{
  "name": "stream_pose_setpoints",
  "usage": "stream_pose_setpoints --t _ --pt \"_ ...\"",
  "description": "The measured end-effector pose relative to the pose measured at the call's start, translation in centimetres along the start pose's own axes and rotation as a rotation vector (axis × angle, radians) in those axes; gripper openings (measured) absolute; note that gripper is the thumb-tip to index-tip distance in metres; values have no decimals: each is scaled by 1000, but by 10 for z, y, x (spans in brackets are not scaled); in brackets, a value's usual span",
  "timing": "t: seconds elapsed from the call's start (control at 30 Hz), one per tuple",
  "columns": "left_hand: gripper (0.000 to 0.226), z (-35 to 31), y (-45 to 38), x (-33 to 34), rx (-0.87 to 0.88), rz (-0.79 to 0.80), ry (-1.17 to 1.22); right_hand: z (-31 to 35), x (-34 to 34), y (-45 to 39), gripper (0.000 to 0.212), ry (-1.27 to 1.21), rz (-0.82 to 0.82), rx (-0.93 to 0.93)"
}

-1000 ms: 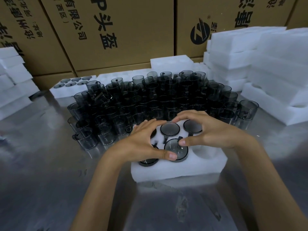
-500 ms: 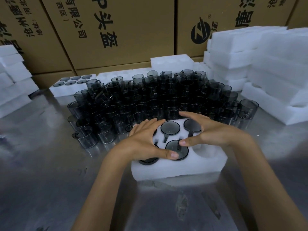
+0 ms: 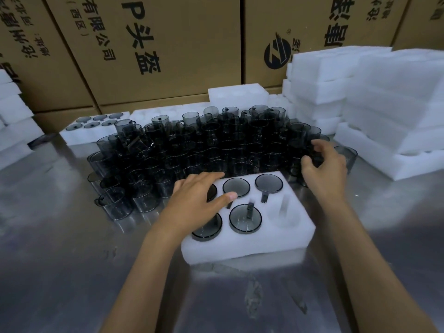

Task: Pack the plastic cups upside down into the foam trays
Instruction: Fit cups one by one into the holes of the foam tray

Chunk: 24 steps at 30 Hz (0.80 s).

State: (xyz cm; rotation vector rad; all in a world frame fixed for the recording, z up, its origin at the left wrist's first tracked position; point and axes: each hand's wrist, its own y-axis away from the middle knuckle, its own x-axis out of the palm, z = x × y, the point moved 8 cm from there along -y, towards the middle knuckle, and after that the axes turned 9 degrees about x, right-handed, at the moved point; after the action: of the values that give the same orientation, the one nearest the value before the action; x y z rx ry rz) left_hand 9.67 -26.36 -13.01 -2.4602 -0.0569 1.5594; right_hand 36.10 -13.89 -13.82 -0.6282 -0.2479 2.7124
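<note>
Cardboard cartons [image 3: 149,49] with printed characters line the far side. The metal worktop [image 3: 60,260] spans the near field and reflects light. Stacks of white foam blocks [image 3: 384,92] stand at the far right, with a smaller stack [image 3: 12,116] at the far left. A dense group of dark translucent plastic cups [image 3: 216,145], mostly upright, fills the middle of the worktop. A filled foam tray [image 3: 96,131] lies at the far left behind the cups.

The foam tray [image 3: 252,246] in work sits near centre, just in front of the cups. It holds five cups upside down with bases showing; the near right pocket [image 3: 283,212] is vacant.

The left hand [image 3: 199,200] rests on the left part of this tray, fingers spread and nearly straight, holding nothing. The right hand [image 3: 324,169] is at the right edge of the cup group, fingers loosely curled among the cups; whether it grips one cannot be told.
</note>
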Motion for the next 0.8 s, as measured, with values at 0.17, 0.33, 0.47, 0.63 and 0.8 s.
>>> stream_pose_setpoints --t 0.17,0.33,0.47,0.63,0.8 --pt "62 3 -2 4 11 -7 -28 9 19 -5 65 261 67 -120" --pt "60 5 -4 5 19 -3 -35 14 16 -35 61 353 31 -108" --pt "63 4 -4 6 28 10 -50 19 25 -60 39 323 89 -125" --pt "66 5 -4 7 39 11 -53 21 21 -50 11 195 8 -193" --pt "62 -13 -3 -6 98 -188 -23 42 11 5 12 -119 -25 -265"
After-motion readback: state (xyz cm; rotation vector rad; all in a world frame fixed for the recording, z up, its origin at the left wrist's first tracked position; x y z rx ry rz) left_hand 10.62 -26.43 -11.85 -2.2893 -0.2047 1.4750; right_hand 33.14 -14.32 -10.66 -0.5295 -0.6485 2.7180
